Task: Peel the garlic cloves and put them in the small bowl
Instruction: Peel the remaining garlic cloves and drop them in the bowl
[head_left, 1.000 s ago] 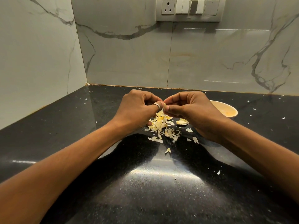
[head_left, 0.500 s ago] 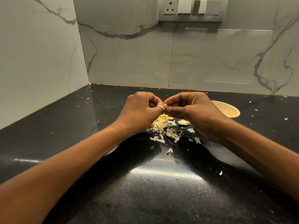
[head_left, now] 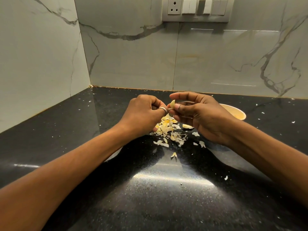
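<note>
A pale yellow garlic clove (head_left: 173, 104) is pinched between the thumb and fingers of my right hand (head_left: 201, 114). My left hand (head_left: 144, 114), with a ring on one finger, is curled close beside it and its fingertips meet the clove's lower end. Both hands hover above a heap of garlic peels (head_left: 168, 129) on the black countertop (head_left: 150, 189). The small cream bowl (head_left: 236, 112) stands behind my right hand, mostly hidden by it; its contents are out of sight.
Small white peel flecks lie scattered over the countertop. Marble walls close the corner at the left and back. A socket and switch panel (head_left: 195, 9) sits high on the back wall.
My hands have lifted a little and parted slightly, and the clove now shows between the fingers of my right hand.
</note>
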`<state>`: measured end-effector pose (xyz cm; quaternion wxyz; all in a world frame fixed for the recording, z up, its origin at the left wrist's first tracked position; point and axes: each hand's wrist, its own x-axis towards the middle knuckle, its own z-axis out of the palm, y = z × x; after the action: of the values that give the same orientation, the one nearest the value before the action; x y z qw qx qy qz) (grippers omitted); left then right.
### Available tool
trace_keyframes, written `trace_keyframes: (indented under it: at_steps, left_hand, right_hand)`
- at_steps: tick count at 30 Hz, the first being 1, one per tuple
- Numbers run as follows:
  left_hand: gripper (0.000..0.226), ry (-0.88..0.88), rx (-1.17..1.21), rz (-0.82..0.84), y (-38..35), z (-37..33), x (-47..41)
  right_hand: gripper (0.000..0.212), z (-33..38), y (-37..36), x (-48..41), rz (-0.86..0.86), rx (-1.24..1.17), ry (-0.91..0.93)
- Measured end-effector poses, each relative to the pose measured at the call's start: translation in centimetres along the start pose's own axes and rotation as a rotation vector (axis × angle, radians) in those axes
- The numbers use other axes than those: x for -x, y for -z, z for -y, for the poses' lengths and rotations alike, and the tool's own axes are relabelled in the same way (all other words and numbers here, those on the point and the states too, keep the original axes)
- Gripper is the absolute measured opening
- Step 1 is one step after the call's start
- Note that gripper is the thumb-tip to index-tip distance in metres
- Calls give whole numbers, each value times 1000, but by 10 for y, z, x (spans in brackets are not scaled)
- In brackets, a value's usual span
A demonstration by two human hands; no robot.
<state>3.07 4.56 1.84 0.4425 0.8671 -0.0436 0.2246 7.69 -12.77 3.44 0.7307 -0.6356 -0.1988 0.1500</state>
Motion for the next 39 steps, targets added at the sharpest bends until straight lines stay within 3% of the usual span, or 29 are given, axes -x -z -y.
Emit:
trace_keyframes:
  at_steps: [5, 13, 23, 27, 39]
  left_hand:
    - [11, -14, 3, 9, 0, -1, 0]
    - [10, -3, -4, 19, 1, -1, 0]
    - [23, -8, -75, -43, 2, 3, -2]
    - [9, -85, -98, -52, 3, 5, -3]
    - [9, -127, -4, -66, 0, 0, 0]
  right_hand:
    - [29, 0, 0, 2, 42, 67, -24]
    - [16, -3, -1, -2, -69, 93, -11]
    - [16, 3, 1, -2, -103, -34, -8]
    - [13, 4, 1, -1, -101, -95, -12]
    - [14, -1, -2, -1, -90, -25, 30]
